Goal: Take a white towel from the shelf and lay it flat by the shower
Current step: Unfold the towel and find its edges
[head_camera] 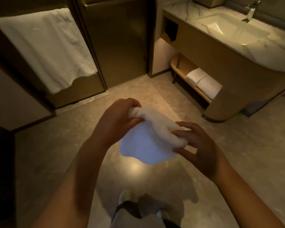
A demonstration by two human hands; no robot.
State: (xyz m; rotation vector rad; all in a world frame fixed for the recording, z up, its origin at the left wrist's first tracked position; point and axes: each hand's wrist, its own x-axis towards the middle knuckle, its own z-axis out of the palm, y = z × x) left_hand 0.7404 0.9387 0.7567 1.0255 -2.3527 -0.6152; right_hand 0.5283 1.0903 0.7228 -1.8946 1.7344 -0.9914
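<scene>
A white towel point(146, 142) hangs bunched between both hands above the tiled floor. My left hand point(118, 116) grips its upper left end in a closed fist. My right hand point(194, 145) pinches its right edge between thumb and fingers. The lower part of the towel droops loosely below the hands. The wooden shelf point(183, 69) under the vanity at the right carries two folded white towels point(204, 82). The glass shower door point(117, 43) stands ahead at the upper middle.
A large white towel point(46, 46) hangs over a glass panel at the upper left. The marble vanity with its sink point(233, 28) and tap point(251, 12) fills the upper right. My feet point(127, 195) stand on the beige floor point(56, 145) below the hands.
</scene>
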